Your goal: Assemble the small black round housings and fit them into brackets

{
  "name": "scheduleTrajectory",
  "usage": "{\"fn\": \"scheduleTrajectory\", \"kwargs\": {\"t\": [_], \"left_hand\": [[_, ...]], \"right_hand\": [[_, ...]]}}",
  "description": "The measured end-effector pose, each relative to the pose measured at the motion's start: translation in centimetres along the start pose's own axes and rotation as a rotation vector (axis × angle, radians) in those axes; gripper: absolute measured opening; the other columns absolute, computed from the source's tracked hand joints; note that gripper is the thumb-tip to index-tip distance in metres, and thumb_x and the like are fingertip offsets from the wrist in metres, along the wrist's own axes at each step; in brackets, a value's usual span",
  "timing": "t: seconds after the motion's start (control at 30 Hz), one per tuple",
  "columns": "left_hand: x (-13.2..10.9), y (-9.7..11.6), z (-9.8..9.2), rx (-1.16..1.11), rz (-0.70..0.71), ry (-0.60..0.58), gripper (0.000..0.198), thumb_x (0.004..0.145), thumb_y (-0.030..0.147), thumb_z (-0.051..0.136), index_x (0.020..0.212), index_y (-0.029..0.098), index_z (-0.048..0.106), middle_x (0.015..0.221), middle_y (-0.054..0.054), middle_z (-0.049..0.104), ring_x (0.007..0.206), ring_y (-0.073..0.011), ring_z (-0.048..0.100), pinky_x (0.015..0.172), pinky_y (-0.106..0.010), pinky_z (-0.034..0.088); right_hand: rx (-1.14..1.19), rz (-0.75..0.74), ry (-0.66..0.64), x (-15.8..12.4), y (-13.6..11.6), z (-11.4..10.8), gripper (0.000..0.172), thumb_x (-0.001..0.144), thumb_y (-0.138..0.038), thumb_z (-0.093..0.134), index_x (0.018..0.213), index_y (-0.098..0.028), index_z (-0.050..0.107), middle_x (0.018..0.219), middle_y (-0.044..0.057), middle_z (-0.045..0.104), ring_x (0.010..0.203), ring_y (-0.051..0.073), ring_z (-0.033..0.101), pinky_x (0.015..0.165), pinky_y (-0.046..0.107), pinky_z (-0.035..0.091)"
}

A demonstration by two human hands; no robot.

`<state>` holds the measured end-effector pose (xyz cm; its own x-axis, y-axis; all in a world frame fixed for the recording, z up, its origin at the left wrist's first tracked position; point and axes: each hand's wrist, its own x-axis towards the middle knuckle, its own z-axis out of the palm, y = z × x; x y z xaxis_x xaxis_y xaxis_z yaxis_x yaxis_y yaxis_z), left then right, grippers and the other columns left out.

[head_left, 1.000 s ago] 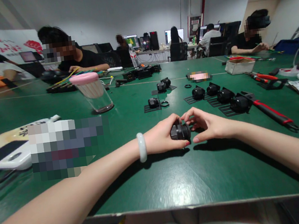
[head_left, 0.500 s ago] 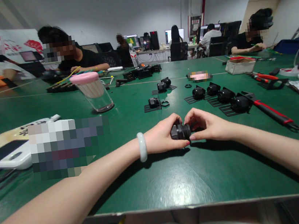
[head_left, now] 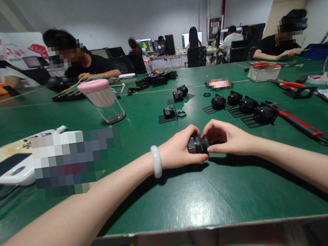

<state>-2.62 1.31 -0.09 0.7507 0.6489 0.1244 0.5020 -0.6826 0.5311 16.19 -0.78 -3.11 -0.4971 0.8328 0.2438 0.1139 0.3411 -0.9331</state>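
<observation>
Between my hands, just above the green table [head_left: 174, 202], is a black cable gland [head_left: 195, 145] lying sideways. My left hand [head_left: 181, 147], with a pale bangle at the wrist, is closed around its hexagonal left part. The thumb and fingers of my right hand [head_left: 229, 138] grip the round threaded end. Beyond them lie a similar black gland on a slotted plate [head_left: 168, 113], a loose black ring nut [head_left: 181, 113] and another black ring [head_left: 206, 94]. Several more black glands on slotted plates [head_left: 246, 105] are lined up to the right.
An adjustable wrench [head_left: 300, 123] with red-black handle lies at right, near pliers [head_left: 293, 83] and a small white box [head_left: 264, 72]. A pink-lidded cup [head_left: 103, 102] stands at left, behind a white-handled item [head_left: 16, 174]. Other people work across the table.
The fingers of my right hand have shifted slightly on the gland's threaded end. My left hand holds nearly still. At far right, a co-worker's hands have moved rightward.
</observation>
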Motion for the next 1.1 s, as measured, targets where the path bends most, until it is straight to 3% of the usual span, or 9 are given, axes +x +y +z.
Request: {"fn": "scheduleTrajectory", "kwargs": {"t": [0.4,0.77,1.1], "left_hand": [[0.00,-0.16,0.03,0.022,0.022,-0.012,0.043,0.063,0.041,0.061,0.093,0.017,0.042,0.078,0.000,0.047,0.066,-0.0134,0.045,0.056,-0.023,0.036],[0.04,-0.16,0.00,0.011,0.015,-0.028,0.044,0.063,0.040,0.061,0.094,0.017,0.041,0.079,0.000,0.047,0.068,-0.0138,0.046,0.058,-0.023,0.037],[0.02,-0.19,0.03,0.011,0.012,-0.030,0.045,0.063,0.041,0.061,0.095,0.017,0.040,0.080,0.000,0.048,0.069,-0.0138,0.047,0.059,-0.023,0.037]], "right_hand": [[-0.029,0.043,-0.005,-0.02,0.03,-0.14,0.023,0.070,-0.027,0.059,0.089,-0.018,0.049,0.083,0.000,0.054,0.075,0.013,0.053,0.069,0.027,0.042],[-0.354,0.063,0.072,0.32,-0.18,-0.22,0.023,0.078,-0.035,0.048,0.084,-0.015,0.057,0.083,0.004,0.057,0.079,0.016,0.052,0.072,0.029,0.040],[-0.246,0.119,0.094,0.50,-0.09,-0.30,0.025,0.076,-0.036,0.051,0.087,-0.015,0.057,0.082,0.003,0.059,0.074,0.015,0.053,0.070,0.029,0.041]]}}
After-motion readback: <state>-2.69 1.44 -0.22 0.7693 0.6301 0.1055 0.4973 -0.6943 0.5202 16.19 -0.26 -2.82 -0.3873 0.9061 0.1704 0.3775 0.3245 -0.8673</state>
